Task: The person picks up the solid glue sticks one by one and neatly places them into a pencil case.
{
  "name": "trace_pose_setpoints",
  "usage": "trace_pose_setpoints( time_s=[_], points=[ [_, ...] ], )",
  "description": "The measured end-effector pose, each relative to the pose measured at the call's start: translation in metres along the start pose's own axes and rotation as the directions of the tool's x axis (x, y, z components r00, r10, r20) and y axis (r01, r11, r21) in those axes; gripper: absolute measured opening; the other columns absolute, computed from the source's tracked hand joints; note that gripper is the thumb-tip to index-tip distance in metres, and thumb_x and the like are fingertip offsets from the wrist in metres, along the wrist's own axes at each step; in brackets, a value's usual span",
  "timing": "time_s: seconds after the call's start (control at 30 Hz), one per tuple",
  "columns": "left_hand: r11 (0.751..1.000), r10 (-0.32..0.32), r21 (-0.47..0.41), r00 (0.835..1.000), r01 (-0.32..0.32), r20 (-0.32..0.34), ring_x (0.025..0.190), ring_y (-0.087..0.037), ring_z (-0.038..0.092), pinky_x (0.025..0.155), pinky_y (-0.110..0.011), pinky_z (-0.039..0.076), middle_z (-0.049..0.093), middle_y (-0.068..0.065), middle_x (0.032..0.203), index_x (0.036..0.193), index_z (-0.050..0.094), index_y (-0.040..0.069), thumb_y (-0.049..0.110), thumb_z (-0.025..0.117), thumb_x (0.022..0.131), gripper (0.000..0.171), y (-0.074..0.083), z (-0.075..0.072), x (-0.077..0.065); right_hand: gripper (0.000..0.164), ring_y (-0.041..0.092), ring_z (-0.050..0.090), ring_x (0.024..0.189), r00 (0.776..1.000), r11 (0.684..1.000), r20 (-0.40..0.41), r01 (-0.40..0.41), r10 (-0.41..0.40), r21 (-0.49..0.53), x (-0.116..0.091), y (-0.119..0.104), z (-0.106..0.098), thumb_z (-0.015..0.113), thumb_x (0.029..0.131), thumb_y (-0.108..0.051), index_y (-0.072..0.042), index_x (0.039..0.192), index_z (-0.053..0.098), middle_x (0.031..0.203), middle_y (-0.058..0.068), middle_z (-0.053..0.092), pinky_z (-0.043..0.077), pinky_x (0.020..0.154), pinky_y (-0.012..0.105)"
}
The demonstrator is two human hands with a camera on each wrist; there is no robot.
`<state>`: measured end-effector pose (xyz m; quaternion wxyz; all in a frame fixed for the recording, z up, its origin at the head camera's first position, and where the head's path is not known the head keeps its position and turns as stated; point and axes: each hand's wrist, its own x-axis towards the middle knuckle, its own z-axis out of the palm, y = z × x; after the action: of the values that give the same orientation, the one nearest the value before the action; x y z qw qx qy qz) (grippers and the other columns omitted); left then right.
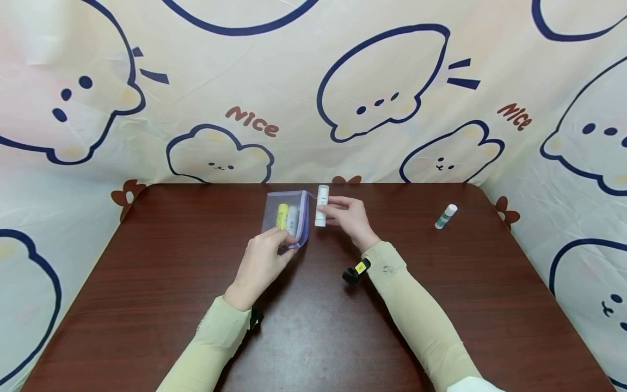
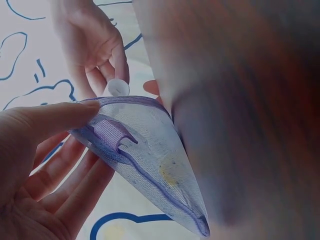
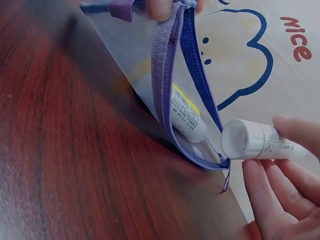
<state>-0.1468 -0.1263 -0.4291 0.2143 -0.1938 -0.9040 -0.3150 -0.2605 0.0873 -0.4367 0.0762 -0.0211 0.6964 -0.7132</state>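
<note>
My left hand (image 1: 262, 261) pinches the near edge of a see-through mesh zipper pouch (image 1: 271, 209) with purple trim. In the right wrist view the pouch's zipper (image 3: 167, 65) is undone and its mouth gapes. Inside lie a yellow glue stick (image 1: 282, 215) and a whitish glue stick (image 1: 292, 218), side by side. Between thumb and fingers, my right hand (image 1: 351, 218) holds a white glue stick (image 1: 322, 197) just right of the pouch. Its round end (image 3: 235, 140) faces the pouch mouth, close to the zipper's end. In the left wrist view most of this stick is hidden.
Another glue stick (image 1: 446, 216), white and green, lies toward the right end of the dark wooden table (image 1: 161, 283). A printed cloth (image 1: 294, 81) hangs behind the table's far edge and along both sides.
</note>
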Motion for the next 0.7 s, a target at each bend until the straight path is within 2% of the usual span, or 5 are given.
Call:
trace_pose_setpoints(
  time_s=[0.27, 0.5, 0.7],
  points=[
    [1.0, 0.011, -0.002, 1.0, -0.011, 0.002, 0.077, -0.018, 0.068, 0.068, -0.035, 0.058, 0.07, -0.004, 0.089, 0.09, 0.076, 0.008, 0.001, 0.086, 0.079, 0.016, -0.001, 0.001, 0.0, 0.041, 0.027, 0.073, 0.088, 0.999, 0.999, 0.015, -0.037, 0.037, -0.003, 0.003, 0.007, 0.007, 0.082, 0.087, -0.01, 0.003, 0.123, 0.069, 0.108, 0.018, 0.073, 0.059, 0.079, 0.04],
    [1.0, 0.012, -0.007, 1.0, -0.012, 0.01, 0.077, -0.016, 0.068, 0.07, -0.034, 0.058, 0.07, -0.004, 0.089, 0.091, 0.076, 0.008, 0.002, 0.086, 0.08, 0.016, -0.002, 0.002, 0.0, 0.042, 0.027, 0.074, 0.091, 0.995, 0.996, 0.048, -0.089, 0.09, -0.011, 0.005, 0.013, 0.011, 0.082, 0.087, -0.012, 0.003, 0.124, 0.069, 0.109, 0.017, 0.072, 0.058, 0.082, 0.041],
    [1.0, 0.019, -0.004, 1.0, -0.019, 0.007, 0.078, -0.017, 0.068, 0.071, -0.036, 0.058, 0.07, -0.003, 0.089, 0.09, 0.076, 0.008, 0.002, 0.086, 0.08, 0.015, -0.002, 0.002, 0.0, 0.044, 0.027, 0.074, 0.091, 0.99, 0.991, 0.061, -0.129, 0.13, -0.021, 0.005, 0.017, 0.015, 0.083, 0.087, -0.014, 0.002, 0.126, 0.067, 0.109, 0.017, 0.072, 0.059, 0.079, 0.037]
  ],
)
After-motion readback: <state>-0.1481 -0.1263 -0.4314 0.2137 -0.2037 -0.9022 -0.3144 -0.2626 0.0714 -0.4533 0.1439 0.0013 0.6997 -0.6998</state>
